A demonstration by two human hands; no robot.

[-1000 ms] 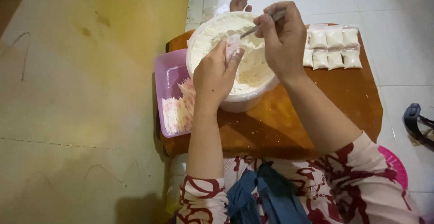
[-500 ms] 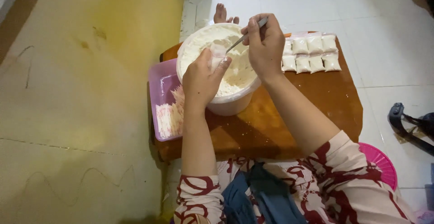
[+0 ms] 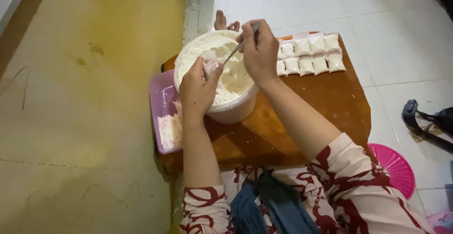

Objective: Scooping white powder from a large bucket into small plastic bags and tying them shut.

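Left hand (image 3: 198, 86): pinches a small clear bag (image 3: 211, 67) open over the white tub (image 3: 238, 112)
Right hand (image 3: 258, 50): closed round a spoon (image 3: 234, 52), bowl dipped toward the bag
Tub: at the low table's (image 3: 321, 102) 9 o'clock edge
Risk: powder (image 3: 233, 76) may miss the narrow bag mouth
Risk: tub could tip onto the purple tray (image 3: 163, 97)

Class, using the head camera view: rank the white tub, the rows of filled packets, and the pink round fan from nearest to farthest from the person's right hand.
Measured from the right hand:
1. White tub, directly under the hand, on the wooden table's left part.
2. Filled packets, in rows just to the hand's right, at the table's far edge.
3. Pink fan, on the floor off the table's near right corner.
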